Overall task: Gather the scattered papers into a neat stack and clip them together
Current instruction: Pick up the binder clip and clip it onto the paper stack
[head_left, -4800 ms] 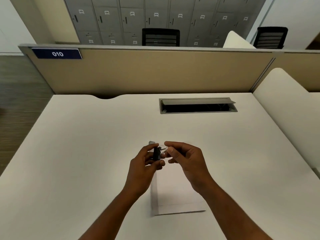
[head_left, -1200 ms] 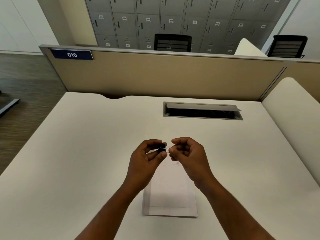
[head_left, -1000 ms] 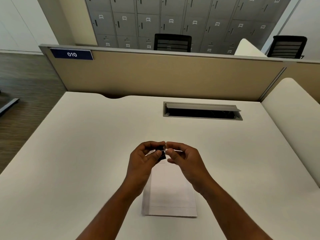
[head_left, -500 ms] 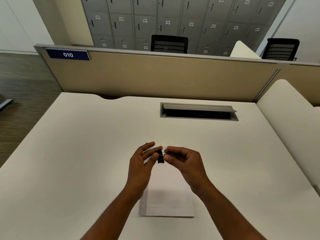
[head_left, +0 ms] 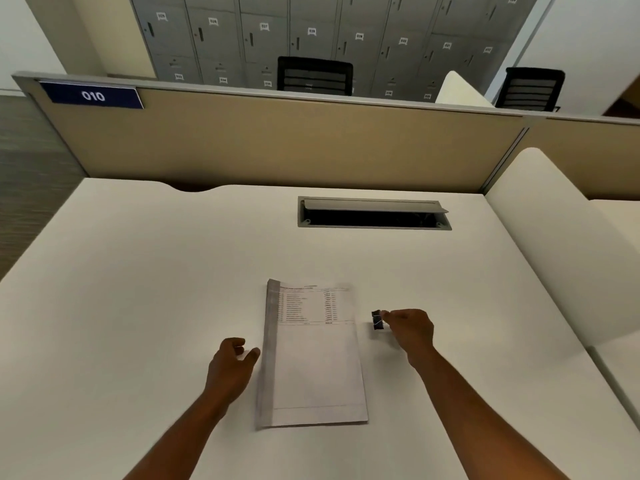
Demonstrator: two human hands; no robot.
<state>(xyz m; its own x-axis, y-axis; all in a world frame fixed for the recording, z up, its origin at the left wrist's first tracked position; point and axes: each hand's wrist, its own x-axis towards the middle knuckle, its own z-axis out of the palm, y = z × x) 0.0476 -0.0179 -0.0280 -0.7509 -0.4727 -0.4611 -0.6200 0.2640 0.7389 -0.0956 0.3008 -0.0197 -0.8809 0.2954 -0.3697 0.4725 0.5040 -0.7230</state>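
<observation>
Fingers [head_left: 387, 315] of the right hand [head_left: 410, 329] are pinching the wire handle of a small black binder clip [head_left: 376, 319], holding it just off the right edge of the paper stack [head_left: 313, 355], roughly 3 o'clock from the sheets. My guess is the clip is kept out to the side so the pages stay clear to be squared up first. The left hand [head_left: 230, 363] sits at 9 o'clock from the stack, fingers loosely curled with nothing in them, thumb nearly at the paper's edge, probably ready to steady or lift it.

The stack lies flat on the white tabletop [head_left: 138, 289], mostly lined up, but a grey strip of a lower sheet sticks out along the left side, so it's not quite neat yet. No clip on it so far.

Around it: an open cable hatch [head_left: 374, 213] at 12 o'clock, well apart from the papers, then a tan divider [head_left: 294, 143] with a blue "010" sign [head_left: 92, 96], grey lockers [head_left: 311, 32] and two black chairs behind. Nothing looks to be in the way of the hands.
</observation>
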